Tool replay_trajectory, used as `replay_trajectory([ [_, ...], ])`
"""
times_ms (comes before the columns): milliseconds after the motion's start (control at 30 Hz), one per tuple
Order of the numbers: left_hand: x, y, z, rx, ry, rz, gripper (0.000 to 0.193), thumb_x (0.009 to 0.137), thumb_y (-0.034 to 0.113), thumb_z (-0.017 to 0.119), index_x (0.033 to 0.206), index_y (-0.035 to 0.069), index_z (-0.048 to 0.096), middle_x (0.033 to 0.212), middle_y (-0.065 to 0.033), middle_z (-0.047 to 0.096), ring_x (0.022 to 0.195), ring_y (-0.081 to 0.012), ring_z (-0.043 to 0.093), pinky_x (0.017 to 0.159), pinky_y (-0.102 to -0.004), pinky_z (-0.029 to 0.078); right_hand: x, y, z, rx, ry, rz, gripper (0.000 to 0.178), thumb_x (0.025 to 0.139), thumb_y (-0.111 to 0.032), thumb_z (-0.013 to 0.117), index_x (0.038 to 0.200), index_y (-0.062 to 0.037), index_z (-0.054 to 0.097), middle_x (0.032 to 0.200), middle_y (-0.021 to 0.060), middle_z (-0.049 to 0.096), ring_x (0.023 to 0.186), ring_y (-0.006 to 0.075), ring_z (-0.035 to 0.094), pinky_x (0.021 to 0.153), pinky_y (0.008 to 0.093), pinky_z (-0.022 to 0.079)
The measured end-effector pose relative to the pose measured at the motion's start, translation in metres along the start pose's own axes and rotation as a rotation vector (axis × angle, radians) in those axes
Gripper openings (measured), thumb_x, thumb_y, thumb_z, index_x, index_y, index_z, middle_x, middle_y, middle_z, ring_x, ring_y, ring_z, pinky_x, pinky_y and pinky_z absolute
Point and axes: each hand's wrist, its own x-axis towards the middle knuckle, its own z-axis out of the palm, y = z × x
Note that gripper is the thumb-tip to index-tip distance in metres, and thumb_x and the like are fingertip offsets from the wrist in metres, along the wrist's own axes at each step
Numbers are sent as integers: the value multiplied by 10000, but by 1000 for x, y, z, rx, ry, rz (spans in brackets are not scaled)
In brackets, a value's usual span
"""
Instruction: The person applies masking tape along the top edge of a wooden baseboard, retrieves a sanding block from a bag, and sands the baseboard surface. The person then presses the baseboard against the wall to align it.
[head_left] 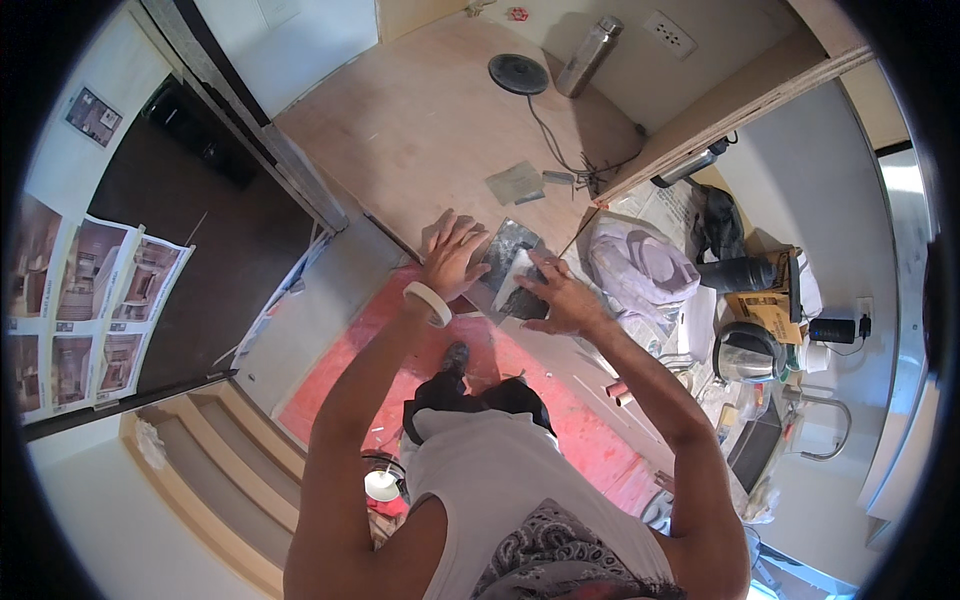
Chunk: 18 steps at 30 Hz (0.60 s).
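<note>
My left hand [455, 258] lies with fingers spread at the front edge of a wide wooden panel [420, 130], a pale band on its wrist. Just right of it, my right hand [570, 300] grips a dark grey flat piece smeared with white [512, 240] at the panel's front edge; whether it is a sanding sheet or a plate I cannot tell. Part of the piece is hidden under my fingers. Farther back on the panel are a greyish square sheet [515, 183] and a small grey block [558, 178].
On the panel stand a round black disc with a cord [518, 74] and a steel bottle [590, 57]. To the right, a counter holds a pale cloth bag [640, 262], a kettle [748, 352] and a sink [757, 450]. Red sheeting [350, 365] covers the floor; wooden shelving [215, 470] stands lower left.
</note>
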Motion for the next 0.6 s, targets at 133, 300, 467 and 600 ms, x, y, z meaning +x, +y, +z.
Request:
replay_trajectory([
  [133,5,-18,-1,73,-125,114,601,894,528,657,1419,242,597,1623,-100,336,1515,-380,228,1195,-595,168,19,-7,-6,-105,-89,-121,828,720,-445,850,1464,-256,539,1652,134,248,1463,440,287,1159,497,406],
  [300,6,-21,-1,59,-126,152,525,881,428,708,1389,321,621,1607,-76,373,1519,-336,239,1228,-566,134,49,42,-7,-141,30,-137,814,725,-454,836,1461,-271,540,1649,110,275,1472,438,281,1139,524,422],
  [467,9,-25,6,60,-192,129,499,892,392,705,1380,328,628,1619,-77,365,1528,-333,233,1241,-564,97,48,34,-13,-191,-129,-198,780,741,-450,809,1452,-261,550,1642,150,284,1438,469,327,1125,561,424],
  [600,12,-23,1,15,-240,75,514,880,372,724,1383,332,626,1631,-75,354,1547,-327,196,1243,-561,76,51,29,-6,-266,-203,-149,780,768,-522,773,1465,-269,534,1644,156,280,1467,447,304,1151,530,406],
])
